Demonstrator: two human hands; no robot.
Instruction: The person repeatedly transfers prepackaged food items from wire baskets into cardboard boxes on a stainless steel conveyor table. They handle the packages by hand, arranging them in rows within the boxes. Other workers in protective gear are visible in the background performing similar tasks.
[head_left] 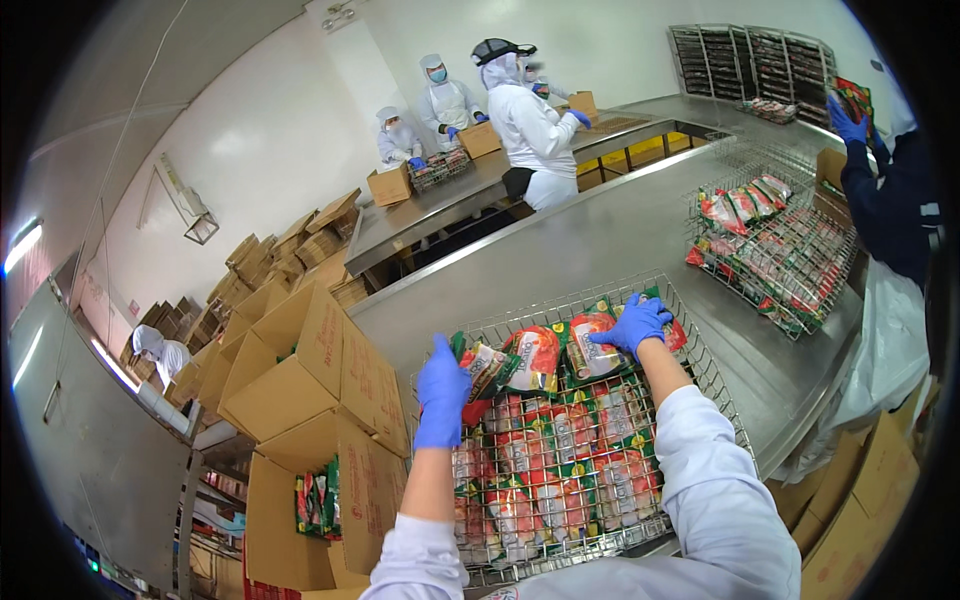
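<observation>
Before me a wire basket (pixel 735 420) holds plastic food packets in red, white and green. Under its wire grid lie rows of packets (pixel 530 470). On top of the grid, toward the far side, sits a row of several loose packets (pixel 535 358). My left hand (pixel 442 395), in a blue glove, presses on the left end of this row, its fingertips partly hidden. The right end is gripped by my blue-gloved right hand (pixel 637 325), fingers curved over the last packets. The row is held between both hands.
Open cardboard boxes (pixel 300 365) stand at my left; the near one has packets (pixel 317 503) inside. A second filled wire basket (pixel 770 250) sits on the steel table (pixel 560 240) at right, near a co-worker's dark sleeve (pixel 885 200). Other people work at the far table.
</observation>
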